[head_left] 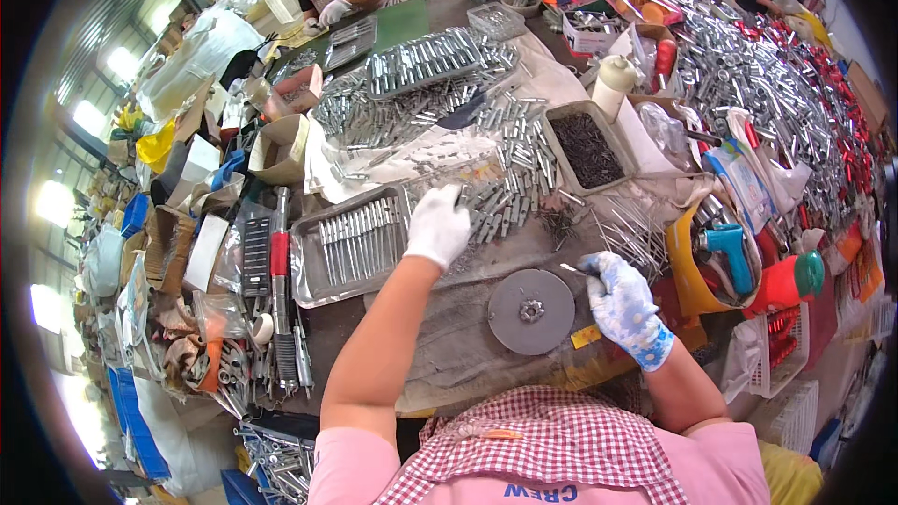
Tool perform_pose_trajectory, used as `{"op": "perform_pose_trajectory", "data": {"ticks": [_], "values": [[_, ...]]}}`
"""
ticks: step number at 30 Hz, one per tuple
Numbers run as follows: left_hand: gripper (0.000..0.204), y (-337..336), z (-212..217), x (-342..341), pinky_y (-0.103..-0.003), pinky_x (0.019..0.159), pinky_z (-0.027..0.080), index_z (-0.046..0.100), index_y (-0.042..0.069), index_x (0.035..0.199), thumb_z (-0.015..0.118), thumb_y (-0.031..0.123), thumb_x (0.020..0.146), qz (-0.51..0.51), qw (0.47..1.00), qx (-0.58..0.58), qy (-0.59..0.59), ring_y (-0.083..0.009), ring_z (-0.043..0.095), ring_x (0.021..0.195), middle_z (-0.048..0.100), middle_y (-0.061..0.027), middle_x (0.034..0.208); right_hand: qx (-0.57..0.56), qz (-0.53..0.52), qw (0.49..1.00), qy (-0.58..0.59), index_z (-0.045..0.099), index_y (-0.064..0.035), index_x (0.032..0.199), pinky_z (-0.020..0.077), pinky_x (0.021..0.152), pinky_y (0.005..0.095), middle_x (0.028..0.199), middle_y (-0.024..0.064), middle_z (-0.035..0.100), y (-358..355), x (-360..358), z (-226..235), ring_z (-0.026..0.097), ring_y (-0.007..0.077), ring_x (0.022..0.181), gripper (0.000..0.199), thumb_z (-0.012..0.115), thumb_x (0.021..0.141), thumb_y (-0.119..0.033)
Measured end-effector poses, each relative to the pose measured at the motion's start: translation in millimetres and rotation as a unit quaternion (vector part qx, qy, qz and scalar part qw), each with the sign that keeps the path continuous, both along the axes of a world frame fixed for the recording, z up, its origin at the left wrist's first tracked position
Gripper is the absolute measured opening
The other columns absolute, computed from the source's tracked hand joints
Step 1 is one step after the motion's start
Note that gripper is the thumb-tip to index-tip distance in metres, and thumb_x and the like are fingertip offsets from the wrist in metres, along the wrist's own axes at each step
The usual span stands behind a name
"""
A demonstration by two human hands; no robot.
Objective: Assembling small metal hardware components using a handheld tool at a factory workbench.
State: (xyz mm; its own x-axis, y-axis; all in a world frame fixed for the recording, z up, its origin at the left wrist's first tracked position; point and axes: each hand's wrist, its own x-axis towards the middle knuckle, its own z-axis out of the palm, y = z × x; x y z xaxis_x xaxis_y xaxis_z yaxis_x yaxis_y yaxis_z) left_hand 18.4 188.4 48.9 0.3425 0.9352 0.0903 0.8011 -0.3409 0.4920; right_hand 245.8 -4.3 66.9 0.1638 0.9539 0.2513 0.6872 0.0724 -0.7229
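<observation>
Left hand (437, 227) in a white glove, stretched forward over the worktop (449, 337), fingers curled down into the loose heap of small metal sleeves (500, 201) just right of a shallow metal tray (309, 271); whether anything is actually pinched there cannot be told. In that tray, a neat row of silvery sleeves (360, 238) laid side by side.

Right hand (619, 304) in a blue-flowered glove, closer to the body, clenched around a thin metal pin (572, 269) whose tip pokes out to the left. Just beside it, flat on the worktop, a round grey metal disc (531, 310) with a small fitting at its centre (between the two forearms, touching neither).

Further back, a grey bin of dark small parts (587, 150), a white squeeze bottle (613, 82) and another long tray of lined-up sleeves (426, 61). To the right, a teal drill (730, 257) in an orange tub, and a wide spread of silver and red parts (786, 93). To the left, cardboard boxes, bags and a red-handled tool (280, 252). At the far end, other people at work, one with a gloved hand (334, 11) on the green surface.
</observation>
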Motion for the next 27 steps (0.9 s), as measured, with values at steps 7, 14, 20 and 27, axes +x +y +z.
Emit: {"op": "perform_pose_trajectory", "data": {"ticks": [7, 14, 20, 27], "values": [[0.01, -106, 59, -21, -0.029, 0.072, 0.054, 0.065, -0.004, 0.091, 0.064, 0.001, 0.082, -0.02, 0.964, -0.152, -0.217, -0.015, 0.067, 0.076, 0.071, -0.0113, 0.086, -0.002, 0.102, 0.995, -0.017, 0.072, -0.0093, 0.096, 0.0534, 0.068, 0.0379, 0.088, 0.0109, 0.067, -7, -18, 13, 0.067, 0.0316, 0.078, 0.018, 0.07, 0.078, -0.004], [0.011, -170, 35, -26, -0.029, 0.075, 0.056, 0.063, -0.003, 0.092, 0.066, -0.006, 0.082, 0.0, 0.784, -0.367, -0.501, -0.0155, 0.068, 0.082, 0.07, -0.012, 0.091, 0.068, 0.157, 0.985, 0.025, 0.072, -0.0076, 0.091, 0.0487, 0.058, 0.0362, 0.076, 0.0089, 0.063, -16, -38, 15, 0.063, 0.0285, 0.065, 0.017, 0.072, 0.075, -0.002], [0.012, -178, 34, -25, -0.027, 0.073, 0.054, 0.067, -0.003, 0.095, 0.065, -0.004, 0.083, -0.02, 0.874, -0.302, -0.38, -0.0143, 0.068, 0.083, 0.071, -0.0103, 0.093, 0.036, 0.184, 0.98, -0.066, 0.07, -0.0098, 0.089, 0.0516, 0.059, 0.037, 0.077, 0.0072, 0.063, -20, -34, 22, 0.064, 0.0289, 0.066, 0.014, 0.073, 0.075, -0.007], [0.021, -170, 25, -20, -0.038, 0.073, 0.055, 0.066, 0.001, 0.095, 0.067, -0.003, 0.075, -0.193, 0.956, 0.012, -0.219, -0.0326, 0.067, 0.082, 0.067, -0.0155, 0.091, -0.012, 0.214, 0.974, -0.07, 0.07, -0.0091, 0.089, 0.0528, 0.06, 0.041, 0.075, 0.0103, 0.065, -15, -30, 11, 0.065, 0.0324, 0.066, 0.01, 0.07, 0.08, -0.013]]}}
